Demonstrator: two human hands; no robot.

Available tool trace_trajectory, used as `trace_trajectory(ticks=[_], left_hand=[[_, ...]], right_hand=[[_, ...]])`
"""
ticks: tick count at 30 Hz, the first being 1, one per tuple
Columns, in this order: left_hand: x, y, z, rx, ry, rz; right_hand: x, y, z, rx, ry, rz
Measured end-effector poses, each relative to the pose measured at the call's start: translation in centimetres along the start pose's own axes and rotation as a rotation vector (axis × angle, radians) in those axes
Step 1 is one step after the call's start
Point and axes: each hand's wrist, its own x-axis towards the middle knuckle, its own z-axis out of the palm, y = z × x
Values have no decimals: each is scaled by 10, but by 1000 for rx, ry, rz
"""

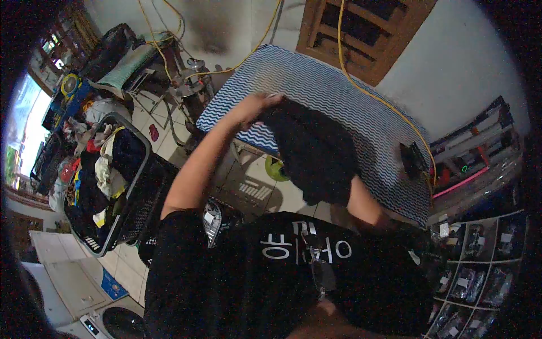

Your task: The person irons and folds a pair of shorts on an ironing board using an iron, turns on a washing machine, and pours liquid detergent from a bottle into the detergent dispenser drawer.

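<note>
A black cloth garment (313,150) hangs between my two hands above the near edge of the padded table, which has a blue-and-white zigzag cover (333,82). My left hand (258,108) is closed on its upper left end, where a small pale patch shows by the fingers. At the garment's lower right, my right hand is covered by the black cloth; only the forearm (364,200) comes out below it. The right hand's fingers are hidden.
A dark iron-shaped object (415,160) stands at the table's right end, near a yellow hose (387,104). On the left, a black basket (148,152) is heaped with clothes. Shelves of bagged items (474,263) stand at lower right, a washing machine (116,319) at lower left.
</note>
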Motion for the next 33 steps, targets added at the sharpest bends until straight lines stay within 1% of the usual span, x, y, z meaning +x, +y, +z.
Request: trace_trajectory(ticks=[1, 2, 3, 4, 5, 6, 7, 8, 9, 11, 12, 13, 15, 17, 18, 19, 20, 22, 23, 24, 25, 26, 27, 28, 29, 30, 31, 32, 33], left_hand=[[-20, 14, -9, 143, 60, -236], [-24, 3, -22, 146, 57, -264], [-36, 6, -23, 265, 300, -306], [-24, -29, -48, -69, 224, -215], [-27, -28, -57, -101, 202, -223], [-30, -26, -66, -133, 181, -231], [-33, -26, -75, -165, 160, -239], [-36, -6, -59, -303, 152, -164], [-39, 14, -44, -442, 136, -90], [-28, 40, -9, -818, 77, 3], [-22, 53, 8, -842, 34, 91], [-16, 65, 25, -865, -9, 189], [3, 77, 49, -982, -258, 280], [35, 88, 65, -1143, -685, 271], [32, 108, 84, -1044, -807, 204], [18, 131, 105, -864, -755, 206], [7, 146, 124, -687, -699, 205], [12, 154, 147, -382, -547, 320], [13, 157, 154, -230, -471, 375], [9, 162, 154, -195, -412, 389], [4, 170, 148, -158, -353, 409], [1, 174, 142, -124, -292, 429], [10, 171, 137, -192, -408, 434], [11, 171, 139, -197, -433, 427], [10, 170, 143, -204, -457, 417], [9, 168, 145, -214, -480, 403], [9, 169, 144, -263, -443, 390], [9, 173, 138, -151, -418, 418], [7, 177, 126, -39, -388, 449]], right_hand=[[-5, -1, -20, -163, 33, -24], [-10, -5, -52, -393, 77, -64], [-15, -11, -84, -619, 127, -90], [-20, -19, -117, -797, 175, -97], [-24, -27, -149, -771, 186, -58], [-29, -35, -176, -623, 193, -10], [-29, -45, -201, -330, 193, 71], [-29, -54, -225, -39, 220, 148], [-27, -57, -240, -157, 339, 95], [-18, -56, -254, 30, 672, 3], [-18, -56, -256, 122, 837, -55], [-16, -52, -252, -194, 934, -174], [-4, -41, -221, -840, 1073, -385], [-18, -91, -122, -351, 782, -259], [-15, -93, -92, -130, 593, -317], [-15, -94, -67, -146, 546, -227], [-8, -98, -41, 163, 460, -430], [9, -80, -45, -290, 678, -425], [17, -81, -58, -202, 652, -387], [19, -98, -64, -116, 627, -358], [9, -117, -71, 307, 487, -233], [0, -141, -71, 319, 440, -257], [-5, -160, -68, 330, 390, -276], [-5, -168, -63, 341, 340, -292], [8, -156, -58, 102, 412, -434], [17, -149, -60, 67, 412, -366], [26, -144, -64, 30, 409, -301], [33, -143, -68, -9, 404, -240], [37, -144, -70, -190, 632, -219]])
